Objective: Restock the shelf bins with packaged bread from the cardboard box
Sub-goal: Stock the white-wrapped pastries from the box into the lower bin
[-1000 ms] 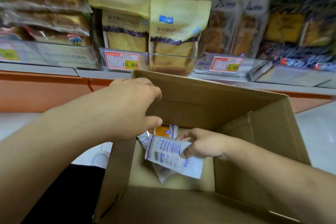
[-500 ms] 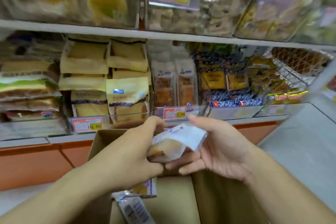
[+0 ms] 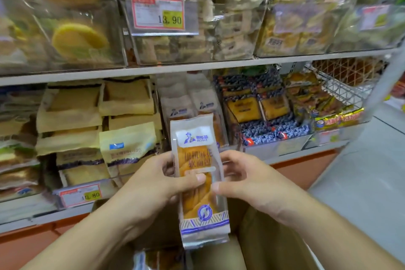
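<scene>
I hold one bread packet [image 3: 198, 182] upright in front of the lower shelf, with its white-and-blue label at the top and twisted golden bread showing through. My left hand [image 3: 157, 184] grips its left edge, thumb across the front. My right hand [image 3: 243, 180] pinches its right edge. Below them is the open cardboard box [image 3: 258, 237], with another packet [image 3: 157, 258] lying inside. Matching packets stand in the shelf bin [image 3: 186, 105] straight behind the held one.
Yellow bread bags [image 3: 129, 144] fill the bin to the left, blue-patterned packets [image 3: 263, 116] the one to the right. A wire basket [image 3: 341, 85] sits at far right. The upper shelf [image 3: 197, 66] carries clear bins of cakes with a price tag [image 3: 158, 13].
The packet came out of the box and was turned from lying across my hands to standing upright, label up. My view rose from the box to the shelves.
</scene>
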